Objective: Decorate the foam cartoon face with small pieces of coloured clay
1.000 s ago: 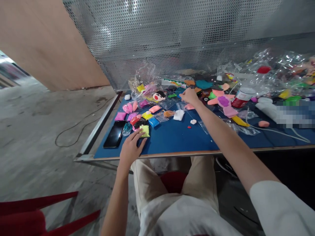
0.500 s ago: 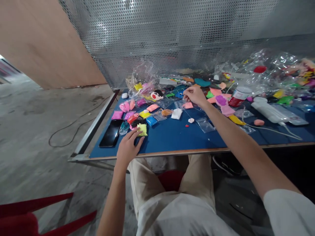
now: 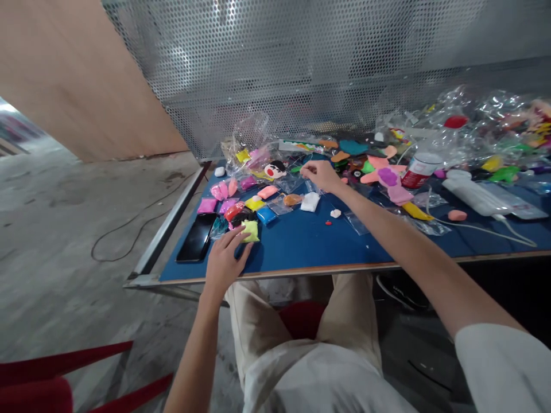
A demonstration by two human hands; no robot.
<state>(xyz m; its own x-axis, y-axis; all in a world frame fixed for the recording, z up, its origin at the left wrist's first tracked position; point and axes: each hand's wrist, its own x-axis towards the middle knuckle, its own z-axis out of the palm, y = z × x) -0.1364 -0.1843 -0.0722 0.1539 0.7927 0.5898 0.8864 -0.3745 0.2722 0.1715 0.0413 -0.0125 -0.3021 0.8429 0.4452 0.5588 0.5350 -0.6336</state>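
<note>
My left hand (image 3: pixel 225 256) rests at the table's front left, fingers spread, fingertips touching a pale yellow-green clay packet (image 3: pixel 250 231). My right hand (image 3: pixel 321 174) is stretched over the middle of the table, its fingers bent together in a pinch; whatever they hold, if anything, cannot be made out. Just left of it lie a green piece (image 3: pixel 297 169) and a clay face with black hair (image 3: pixel 274 169). Nearer me are a white packet (image 3: pixel 310 201), a small white lump (image 3: pixel 335 213) and a tiny red bit (image 3: pixel 328 223). A blue packet (image 3: pixel 266 214) sits between the hands.
A black phone (image 3: pixel 194 238) lies by the left edge of the blue table (image 3: pixel 293 246). Rightward stand a red-and-white tub (image 3: pixel 420 170) and a white device with a cable (image 3: pixel 473 192). Crumpled clear plastic (image 3: pixel 465 143) piles up at the back right, before a perforated metal panel (image 3: pixel 301 63).
My right hand has moved left across the back of the table, towards the clay face, and more coloured pieces show behind it. My left hand stays by the yellow-green packet. The view shifts slightly.
</note>
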